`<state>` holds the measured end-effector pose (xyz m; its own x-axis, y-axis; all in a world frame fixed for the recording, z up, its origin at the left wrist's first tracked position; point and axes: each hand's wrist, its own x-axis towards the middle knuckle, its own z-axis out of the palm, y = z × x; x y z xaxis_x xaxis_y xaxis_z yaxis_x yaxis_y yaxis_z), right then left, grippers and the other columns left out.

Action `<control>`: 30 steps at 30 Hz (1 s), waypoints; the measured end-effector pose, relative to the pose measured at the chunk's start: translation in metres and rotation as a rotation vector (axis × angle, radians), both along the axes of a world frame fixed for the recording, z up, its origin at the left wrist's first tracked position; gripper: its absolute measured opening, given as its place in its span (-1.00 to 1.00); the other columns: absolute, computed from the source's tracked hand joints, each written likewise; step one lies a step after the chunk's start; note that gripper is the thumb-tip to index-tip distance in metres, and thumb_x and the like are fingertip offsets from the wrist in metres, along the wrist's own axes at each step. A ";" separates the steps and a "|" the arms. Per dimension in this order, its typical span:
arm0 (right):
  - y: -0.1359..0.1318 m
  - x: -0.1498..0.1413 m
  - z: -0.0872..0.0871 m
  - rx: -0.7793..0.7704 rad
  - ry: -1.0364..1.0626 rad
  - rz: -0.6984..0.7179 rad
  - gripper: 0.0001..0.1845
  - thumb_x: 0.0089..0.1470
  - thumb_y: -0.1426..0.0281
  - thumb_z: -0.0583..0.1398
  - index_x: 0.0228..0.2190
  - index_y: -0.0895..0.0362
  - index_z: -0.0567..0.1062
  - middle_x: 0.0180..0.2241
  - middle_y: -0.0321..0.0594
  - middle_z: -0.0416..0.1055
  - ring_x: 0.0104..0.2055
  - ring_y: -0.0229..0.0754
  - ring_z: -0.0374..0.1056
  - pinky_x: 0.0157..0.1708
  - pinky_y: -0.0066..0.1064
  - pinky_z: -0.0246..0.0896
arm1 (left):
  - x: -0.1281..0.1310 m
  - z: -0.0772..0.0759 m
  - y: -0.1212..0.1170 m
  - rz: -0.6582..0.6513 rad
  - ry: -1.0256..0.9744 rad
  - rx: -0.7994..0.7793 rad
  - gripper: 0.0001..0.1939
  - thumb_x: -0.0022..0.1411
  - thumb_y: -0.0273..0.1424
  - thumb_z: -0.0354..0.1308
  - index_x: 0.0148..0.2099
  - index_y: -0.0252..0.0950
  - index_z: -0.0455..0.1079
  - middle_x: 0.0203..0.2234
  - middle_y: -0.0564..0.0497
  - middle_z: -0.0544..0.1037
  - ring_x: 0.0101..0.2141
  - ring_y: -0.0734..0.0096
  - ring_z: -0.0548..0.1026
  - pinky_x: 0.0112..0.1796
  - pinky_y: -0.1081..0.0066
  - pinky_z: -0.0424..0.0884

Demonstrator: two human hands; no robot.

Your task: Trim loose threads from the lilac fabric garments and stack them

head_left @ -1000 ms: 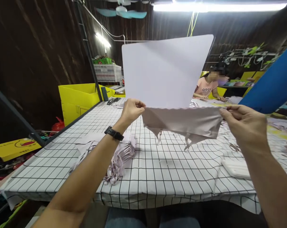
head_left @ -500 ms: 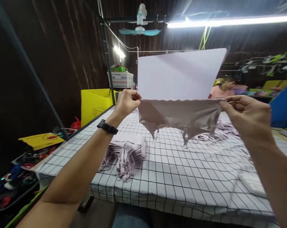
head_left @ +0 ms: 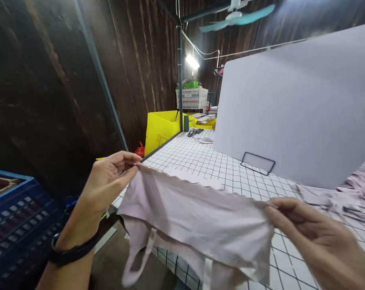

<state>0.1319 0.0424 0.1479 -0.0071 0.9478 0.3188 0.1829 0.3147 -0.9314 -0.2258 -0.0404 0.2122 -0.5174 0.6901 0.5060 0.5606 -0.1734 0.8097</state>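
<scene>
A pale pinkish-grey bra top (head_left: 197, 217) is stretched between my two hands over the table's near left edge, its straps hanging down. My left hand (head_left: 112, 181), with a black band on the wrist, pinches one corner of its wavy edge between thumb and fingers. At the opposite corner my right hand (head_left: 315, 229) grips the same edge and sits lower in the picture. Similar pale fabric pieces (head_left: 360, 189) lie in a loose pile beyond my right hand.
A large white board (head_left: 291, 104) stands on the table, near a black wire stand (head_left: 257, 163). The table has a white checked cloth (head_left: 173, 153). A yellow box (head_left: 158, 129) is beyond its left edge; a blue crate (head_left: 19, 229) stands at the left.
My view has turned left and come closer to the board. The bra top has moved lower and tilted, its right end down; both hands still hold it.
</scene>
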 end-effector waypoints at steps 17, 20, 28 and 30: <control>0.123 -0.071 -0.083 -0.277 -0.254 0.000 -0.58 -0.01 -0.04 0.24 -0.35 0.05 0.57 -0.39 -0.16 0.61 -0.29 0.05 0.56 -0.37 -0.26 0.45 | -0.048 -0.118 0.194 -0.055 0.270 -0.555 -0.65 -0.08 -0.60 0.06 -0.23 -0.29 0.51 -0.51 0.05 0.54 -0.38 0.31 0.52 -0.37 0.43 0.37; 0.139 -0.079 -0.086 -0.224 -0.408 -0.035 -0.63 -0.01 0.00 0.18 -0.45 0.03 0.55 -0.46 -0.18 0.60 -0.36 0.05 0.55 -0.44 -0.25 0.39 | -0.049 -0.127 0.205 -0.027 0.350 -0.580 -0.63 -0.05 -0.65 0.05 -0.21 -0.28 0.52 -0.44 0.00 0.58 -0.29 0.24 0.54 -0.28 0.39 0.40; 0.153 -0.096 -0.106 -0.119 -0.517 -0.040 -0.72 0.08 0.13 0.10 -0.39 0.04 0.48 -0.48 -0.14 0.53 -0.46 0.05 0.45 -0.44 -0.17 0.29 | -0.053 -0.150 0.212 -0.085 0.566 -0.590 -0.49 0.09 -0.71 0.00 0.04 -0.31 0.50 -0.19 -0.13 0.64 -0.11 0.19 0.58 -0.02 0.32 0.43; 0.150 -0.097 -0.108 -0.078 -0.520 -0.058 -0.67 0.10 0.15 0.10 -0.25 0.10 0.50 -0.32 -0.03 0.54 -0.44 0.05 0.45 -0.39 -0.11 0.32 | -0.054 -0.149 0.208 -0.077 0.608 -0.577 -0.48 0.11 -0.69 0.00 0.08 -0.32 0.48 -0.11 -0.16 0.62 -0.07 0.17 0.56 0.02 0.27 0.42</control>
